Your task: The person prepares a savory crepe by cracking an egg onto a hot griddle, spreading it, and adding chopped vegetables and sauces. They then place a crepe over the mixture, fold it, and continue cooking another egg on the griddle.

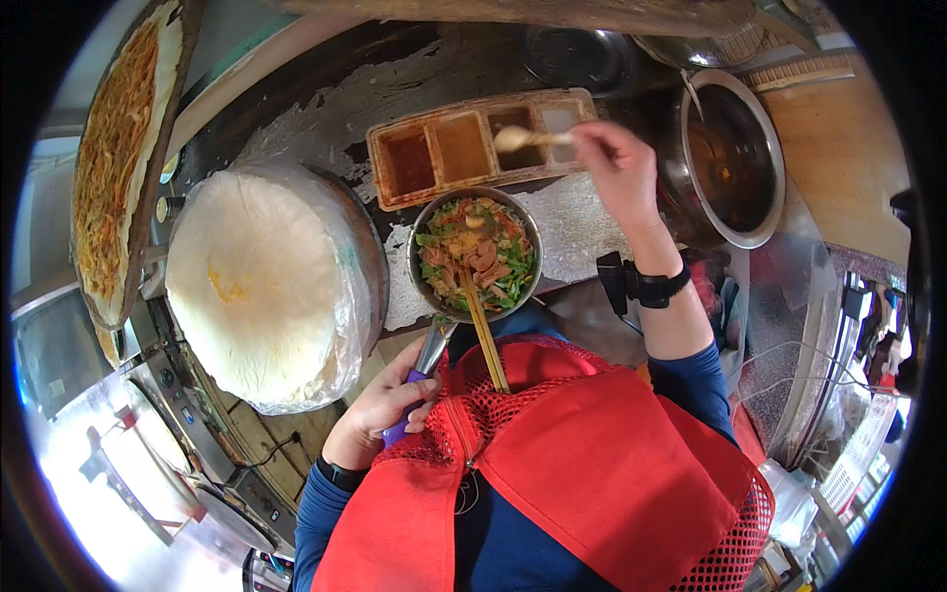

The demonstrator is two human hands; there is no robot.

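My left hand (399,407) grips the purple handle of a metal saucepan (538,255). Chopped greens, shredded carrot and sliced pinkish meat (481,259) fill the pan, and a pair of wooden chopsticks (484,340) leans out of it towards my chest. Above the seasoning tray (381,189), my right hand (618,166) holds a small spoon (521,138), blurred, over the dark and white compartments. The tray's other compartments hold a red sauce (405,163) and a brownish one (460,148). What the spoon carries is too blurred to tell.
Left of the pan lies a stack of round, pale dough sheets (255,274) partly wrapped in clear plastic. A large flatbread with shredded filling (122,159) stands at the far left. To the right is a metal pot of dark liquid (773,170); a dark bowl (577,59) sits behind the tray.
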